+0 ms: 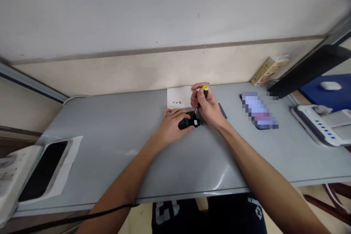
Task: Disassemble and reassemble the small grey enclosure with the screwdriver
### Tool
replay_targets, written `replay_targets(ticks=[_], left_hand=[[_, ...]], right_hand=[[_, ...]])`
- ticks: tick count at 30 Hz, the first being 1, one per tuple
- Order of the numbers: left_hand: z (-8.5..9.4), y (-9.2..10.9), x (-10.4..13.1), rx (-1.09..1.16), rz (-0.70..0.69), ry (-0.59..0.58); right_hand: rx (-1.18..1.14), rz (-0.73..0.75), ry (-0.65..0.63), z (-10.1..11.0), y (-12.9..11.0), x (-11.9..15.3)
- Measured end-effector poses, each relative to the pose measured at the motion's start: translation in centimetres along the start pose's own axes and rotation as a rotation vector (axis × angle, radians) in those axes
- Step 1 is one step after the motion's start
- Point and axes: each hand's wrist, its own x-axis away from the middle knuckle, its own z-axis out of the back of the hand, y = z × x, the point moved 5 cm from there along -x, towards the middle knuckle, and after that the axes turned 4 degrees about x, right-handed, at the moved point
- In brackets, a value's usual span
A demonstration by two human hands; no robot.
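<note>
Near the back of the grey table, my left hand (pixel 175 122) is closed around a small black device (pixel 195 122) with a green circuit board and a white label showing. In my right hand (pixel 207 106) is a screwdriver (pixel 205 90) with a black handle and a yellow end cap. Its thin shaft slants down to the device; the exact contact point of the tip is too small to make out. A flat dark grey piece (pixel 222 111) lies partly hidden under my right hand. Behind the hands is a white paper sheet (pixel 175 95) with several tiny dark pieces on it.
On the right lie a phone (pixel 257 111) with a lit screen, a white power strip (pixel 320 124) and a black cylinder (pixel 307 69). A yellow box (pixel 268 70) stands at the back wall. At left, a dark-screened phone (pixel 45 172) rests on paper beside a white socket block (pixel 13 179).
</note>
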Motion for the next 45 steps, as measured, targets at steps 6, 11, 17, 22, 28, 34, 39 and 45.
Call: replay_targets(ticks=[6, 11, 17, 22, 28, 34, 39, 45], left_hand=[[0.2, 0.2, -0.1, 0.0, 0.002, -0.003], [0.3, 0.2, 0.0, -0.009, -0.016, 0.012], [0.1, 0.1, 0.0, -0.019, -0.028, 0.014], [0.1, 0.1, 0.0, -0.029, -0.032, 0.026], [0.2, 0.3, 0.0, -0.023, -0.032, 0.01], [0.2, 0.2, -0.1, -0.018, -0.041, 0.017], [0.0, -0.1, -0.1, -0.02, -0.007, 0.012], [0.2, 0.2, 0.0, -0.027, -0.045, 0.018]], right_hand=[[0.008, -0.059, 0.027, 0.2, -0.4, 0.0], [-0.106, -0.026, 0.032, 0.5, -0.5, 0.0], [-0.227, -0.041, -0.008, 0.1, -0.5, 0.0], [-0.231, -0.02, -0.039, 0.1, -0.8, 0.2], [-0.116, 0.007, 0.025, 1.0, -0.7, 0.3], [-0.181, -0.055, 0.056, 0.7, -0.1, 0.1], [-0.311, -0.094, 0.013, 0.7, -0.7, 0.0], [-0.231, -0.107, 0.087, 1.3, -0.5, 0.2]])
